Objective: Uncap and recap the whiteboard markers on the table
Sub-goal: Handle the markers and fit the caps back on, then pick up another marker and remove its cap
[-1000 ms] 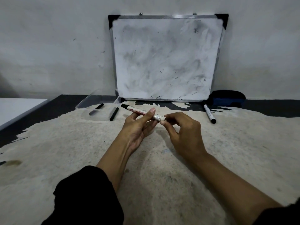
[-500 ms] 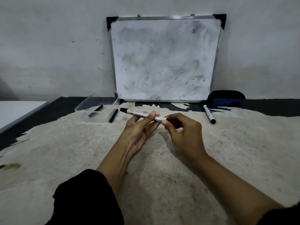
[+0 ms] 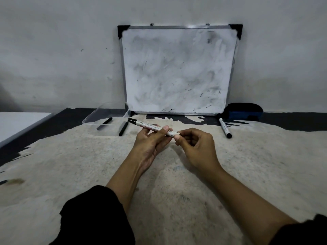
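A white whiteboard marker (image 3: 147, 126) with a black far end is held level above the table. My left hand (image 3: 150, 144) grips its barrel between thumb and fingers. My right hand (image 3: 194, 145) pinches the near end of the same marker; whatever sits on that end is hidden inside the fingers. A second white marker with a black cap (image 3: 224, 127) lies at the right, near the board. One black marker (image 3: 123, 128) lies on the table beside a clear tray (image 3: 92, 117), and another black marker (image 3: 104, 123) lies inside that tray.
A smudged whiteboard (image 3: 177, 68) leans on the wall at the back. A blue and black eraser (image 3: 243, 111) sits at its right foot. The table (image 3: 70, 174) is worn, pale in the middle and black at its edges. A white surface (image 3: 17, 124) adjoins at left.
Both hands have kept their hold on the marker and stayed nearly in place. The right fingers have shifted slightly at the marker's near end.
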